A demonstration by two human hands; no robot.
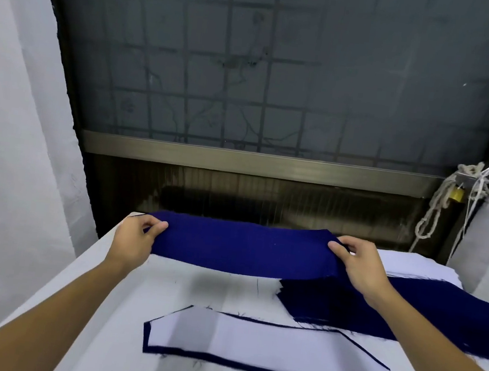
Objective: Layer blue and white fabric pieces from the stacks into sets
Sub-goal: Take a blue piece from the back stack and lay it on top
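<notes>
the left end of a blue strip point(242, 249) is being pinched by the left hand point(136, 238), fingers curled over its edge; the strip is being held stretched above the table point(95, 305), beyond a white piece point(264, 349) with blue showing around its edges. its right end is being gripped likewise by the right hand point(360, 267), near the blue stack point(442, 314) and the white stack point(405, 264).

Left hand point(136, 238), right hand point(360, 267) pinch blue piece point(242, 247) ends above table point(119, 308).
</notes>
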